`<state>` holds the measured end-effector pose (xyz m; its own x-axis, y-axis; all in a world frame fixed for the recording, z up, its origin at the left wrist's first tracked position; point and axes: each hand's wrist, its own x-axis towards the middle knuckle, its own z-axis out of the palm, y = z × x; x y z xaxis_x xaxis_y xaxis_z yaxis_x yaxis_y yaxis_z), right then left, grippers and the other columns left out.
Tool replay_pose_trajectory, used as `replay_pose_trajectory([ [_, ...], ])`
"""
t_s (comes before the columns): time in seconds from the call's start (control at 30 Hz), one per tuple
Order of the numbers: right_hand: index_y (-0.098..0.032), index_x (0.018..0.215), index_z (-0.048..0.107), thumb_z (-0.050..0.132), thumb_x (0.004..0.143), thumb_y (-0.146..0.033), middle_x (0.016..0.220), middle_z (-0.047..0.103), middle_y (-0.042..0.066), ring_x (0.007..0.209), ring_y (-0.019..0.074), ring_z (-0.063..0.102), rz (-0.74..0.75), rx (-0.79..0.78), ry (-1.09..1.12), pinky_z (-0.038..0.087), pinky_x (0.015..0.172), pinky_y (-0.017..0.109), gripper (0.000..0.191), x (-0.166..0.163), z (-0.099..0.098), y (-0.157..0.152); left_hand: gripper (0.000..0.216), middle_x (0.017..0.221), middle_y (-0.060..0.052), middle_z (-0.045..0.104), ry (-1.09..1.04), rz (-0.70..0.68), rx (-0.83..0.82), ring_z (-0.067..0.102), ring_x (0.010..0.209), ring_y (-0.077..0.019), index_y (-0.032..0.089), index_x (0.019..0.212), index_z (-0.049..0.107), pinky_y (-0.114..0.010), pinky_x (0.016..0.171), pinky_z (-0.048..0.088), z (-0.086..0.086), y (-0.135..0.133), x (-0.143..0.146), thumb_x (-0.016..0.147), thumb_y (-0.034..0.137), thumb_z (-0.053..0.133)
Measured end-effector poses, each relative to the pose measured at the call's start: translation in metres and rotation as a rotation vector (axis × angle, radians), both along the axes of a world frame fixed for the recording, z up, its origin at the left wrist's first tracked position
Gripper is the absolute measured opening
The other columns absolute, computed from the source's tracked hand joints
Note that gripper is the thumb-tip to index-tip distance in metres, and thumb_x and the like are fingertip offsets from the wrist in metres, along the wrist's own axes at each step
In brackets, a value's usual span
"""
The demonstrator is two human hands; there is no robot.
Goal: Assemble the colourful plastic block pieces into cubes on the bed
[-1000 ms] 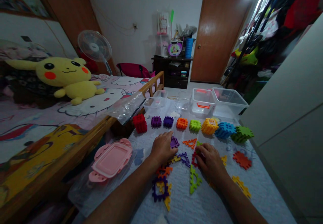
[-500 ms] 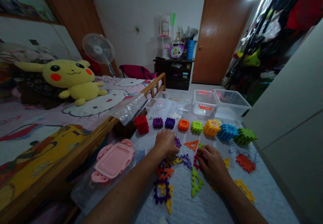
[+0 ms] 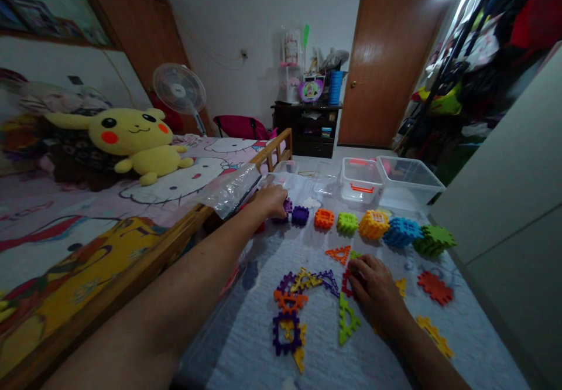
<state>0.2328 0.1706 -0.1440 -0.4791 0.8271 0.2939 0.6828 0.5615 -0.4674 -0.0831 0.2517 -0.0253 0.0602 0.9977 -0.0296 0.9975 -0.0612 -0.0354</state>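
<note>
My left hand (image 3: 271, 199) reaches far forward to the row of assembled plastic cubes and closes over a purple cube (image 3: 287, 206) at the row's left end. Beside it stand another purple cube (image 3: 300, 215), an orange cube (image 3: 324, 218), a green cube (image 3: 347, 222), a yellow cube (image 3: 373, 224), a blue cube (image 3: 402, 231) and a dark green cube (image 3: 434, 240). My right hand (image 3: 372, 287) rests curled on a red flat piece (image 3: 348, 281) among loose pieces (image 3: 302, 281) on the white mat (image 3: 377, 349). A green triangle (image 3: 346, 320) lies just left of that hand.
Clear plastic boxes (image 3: 408, 180) stand behind the cube row. A wooden bed rail (image 3: 184, 232) runs along the left, with a yellow plush toy (image 3: 136, 141) on the bed. A fan (image 3: 180, 90), a dark cabinet (image 3: 307, 126) and a door (image 3: 386, 56) are at the back.
My left hand has left the loose pieces and moved forward to the purple cube at the row's left end. The view has shifted right and the pink lid is now hidden behind my arm.
</note>
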Motion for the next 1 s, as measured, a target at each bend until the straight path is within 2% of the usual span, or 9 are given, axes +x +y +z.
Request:
replay_pose_trajectory([
  [0.17,-0.021,0.097,0.064,0.051,0.088,-0.021,0.094,0.058,0.007,0.090,0.0232,0.055,-0.006,-0.008,-0.008,0.044,0.080,0.037,0.016,0.000,0.000,0.000,0.039,0.105,-0.014,0.066,0.057,0.014,-0.050,0.057,0.105,-0.0331,0.017,0.093,0.070,-0.040,0.090,0.044,-0.012,0.001,0.001,0.055,0.025,0.076],
  [0.5,-0.022,0.096,0.064,0.051,0.089,-0.022,0.095,0.059,0.007,0.089,0.0231,0.055,-0.006,-0.008,-0.012,0.044,0.081,0.037,0.015,0.001,0.000,0.000,0.044,0.109,-0.013,0.068,0.112,0.050,-0.123,0.057,0.108,-0.0327,0.018,0.093,0.071,-0.037,0.090,0.046,-0.011,0.004,0.004,0.051,0.025,0.081],
  [0.6,-0.021,0.096,0.064,0.051,0.089,-0.023,0.095,0.059,0.007,0.089,0.0228,0.055,-0.004,-0.005,-0.006,0.044,0.080,0.036,0.016,0.001,0.000,0.000,0.050,0.110,-0.014,0.068,0.115,0.053,-0.137,0.057,0.108,-0.0344,0.018,0.092,0.071,-0.038,0.088,0.047,-0.006,0.004,0.005,0.045,0.029,0.086],
  [0.7,-0.021,0.096,0.064,0.051,0.089,-0.023,0.094,0.059,0.008,0.088,0.0227,0.055,-0.002,-0.005,-0.009,0.045,0.080,0.036,0.016,0.001,0.000,0.000,0.051,0.111,-0.015,0.068,0.106,0.039,-0.101,0.056,0.109,-0.0354,0.016,0.095,0.070,-0.040,0.090,0.046,0.009,0.000,0.005,0.048,0.028,0.085],
  [0.8,-0.020,0.097,0.065,0.050,0.089,-0.023,0.095,0.060,0.008,0.089,0.0231,0.055,0.003,0.002,-0.014,0.045,0.080,0.037,0.016,0.001,0.001,-0.001,0.048,0.120,-0.016,0.064,0.090,0.041,0.006,0.053,0.116,-0.0336,0.014,0.112,0.064,-0.041,0.096,0.043,0.033,-0.015,0.010,0.067,0.024,0.075],
  [0.9,-0.020,0.097,0.065,0.050,0.089,-0.022,0.095,0.060,0.009,0.089,0.0234,0.056,0.001,0.011,-0.023,0.045,0.080,0.037,0.017,0.000,0.001,-0.001,0.045,0.129,-0.014,0.059,0.047,0.059,0.152,0.051,0.120,-0.0283,0.014,0.131,0.050,-0.042,0.102,0.038,0.052,-0.048,0.026,0.086,0.022,0.053],
  [0.97,-0.020,0.097,0.065,0.050,0.088,-0.021,0.095,0.060,0.009,0.088,0.0233,0.056,0.003,0.014,-0.031,0.046,0.079,0.037,0.017,0.000,0.002,-0.001,0.042,0.129,-0.011,0.059,-0.105,0.030,0.346,0.051,0.120,-0.0245,0.015,0.132,0.049,-0.040,0.105,0.036,0.052,-0.079,0.044,0.091,0.020,0.046],
  [1.0,-0.019,0.097,0.065,0.050,0.088,-0.021,0.095,0.060,0.009,0.088,0.0232,0.056,0.005,0.017,-0.032,0.046,0.080,0.037,0.017,0.000,0.002,-0.001,0.039,0.127,-0.010,0.060,-0.168,0.015,0.369,0.052,0.117,-0.0234,0.015,0.129,0.051,-0.040,0.105,0.037,0.047,-0.096,0.054,0.092,0.019,0.043],
])
